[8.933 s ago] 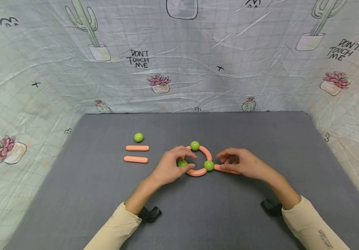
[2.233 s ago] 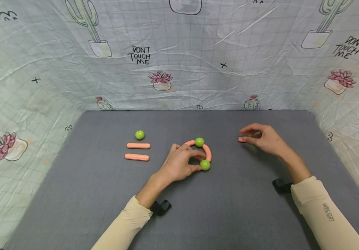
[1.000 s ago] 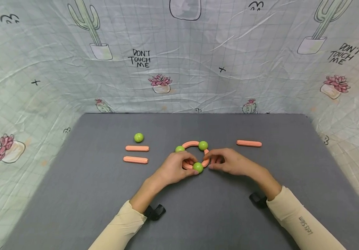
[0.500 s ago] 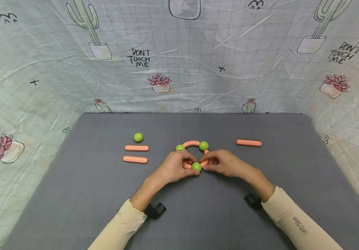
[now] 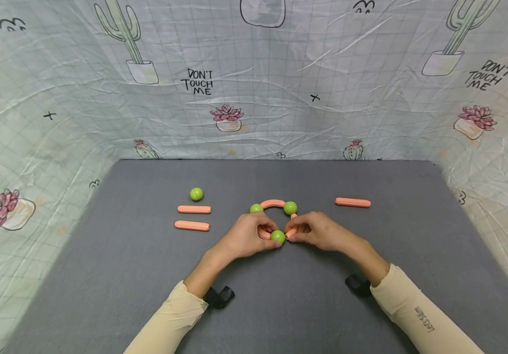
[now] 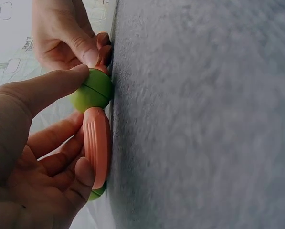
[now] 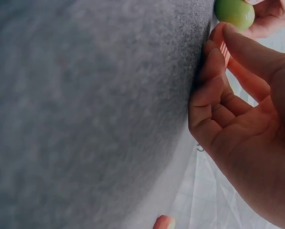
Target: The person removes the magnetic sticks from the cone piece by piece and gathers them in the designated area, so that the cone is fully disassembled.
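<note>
Green balls and curved orange rods form a ring on the grey table. At its front, my left hand (image 5: pixel 248 236) pinches a green ball (image 5: pixel 277 237) between thumb and fingers. In the left wrist view, a ribbed curved rod (image 6: pixel 97 143) joins that ball's near side, with the other fingers alongside. My right hand (image 5: pixel 318 228) pinches the ring's right-hand curved rod (image 5: pixel 291 233), its end right beside the ball. Two more green balls, a left one (image 5: pixel 256 209) and a right one (image 5: pixel 290 208), flank the back curved rod (image 5: pixel 273 203). My left hand partly hides the left side.
Left of the ring lie a loose green ball (image 5: pixel 196 194) and two straight orange rods, one farther (image 5: pixel 194 209) and one nearer (image 5: pixel 192 225). Another straight rod (image 5: pixel 352 202) lies at the back right. A patterned cloth (image 5: pixel 271 88) hangs behind the grey table (image 5: pixel 289 305).
Earlier, my right hand moved a straight rod from the ring to the back right and left it there. It returned to the ring's curved rod, whose end now sits slightly off the front ball.
</note>
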`<state>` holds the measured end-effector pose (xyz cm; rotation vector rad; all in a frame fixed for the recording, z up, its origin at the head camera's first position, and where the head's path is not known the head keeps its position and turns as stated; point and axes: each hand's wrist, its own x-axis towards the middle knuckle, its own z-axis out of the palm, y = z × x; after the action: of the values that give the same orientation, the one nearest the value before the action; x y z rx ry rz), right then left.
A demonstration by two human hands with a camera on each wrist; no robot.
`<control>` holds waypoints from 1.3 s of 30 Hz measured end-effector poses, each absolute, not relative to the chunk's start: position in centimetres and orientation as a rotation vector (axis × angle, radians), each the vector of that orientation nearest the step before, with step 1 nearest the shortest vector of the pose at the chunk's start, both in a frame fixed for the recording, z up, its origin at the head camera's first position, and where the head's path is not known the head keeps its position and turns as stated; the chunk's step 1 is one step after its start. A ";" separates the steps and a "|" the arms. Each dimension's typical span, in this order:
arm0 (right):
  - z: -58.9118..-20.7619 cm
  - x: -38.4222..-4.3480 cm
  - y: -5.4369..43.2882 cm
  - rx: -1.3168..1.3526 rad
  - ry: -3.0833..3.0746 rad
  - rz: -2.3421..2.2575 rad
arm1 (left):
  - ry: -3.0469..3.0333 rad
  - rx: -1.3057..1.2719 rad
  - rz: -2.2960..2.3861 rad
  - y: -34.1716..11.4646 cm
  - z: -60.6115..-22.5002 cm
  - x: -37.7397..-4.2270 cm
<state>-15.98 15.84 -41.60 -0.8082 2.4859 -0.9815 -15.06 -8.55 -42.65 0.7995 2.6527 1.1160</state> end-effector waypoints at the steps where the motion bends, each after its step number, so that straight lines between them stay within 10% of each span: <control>1: -41.6 -16.0 15.9 -0.800 2.480 -0.986 | 2.656 0.803 1.110 -8.7 -42.6 -15.1; 39: -41.2 -15.5 19.3 -0.644 2.531 -0.995 | 2.686 0.827 0.942 -13.4 -42.0 -14.0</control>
<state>-15.47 19.26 -41.17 -0.6437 2.5306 -0.9954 -14.02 -13.35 -42.02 0.8268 2.6859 0.9422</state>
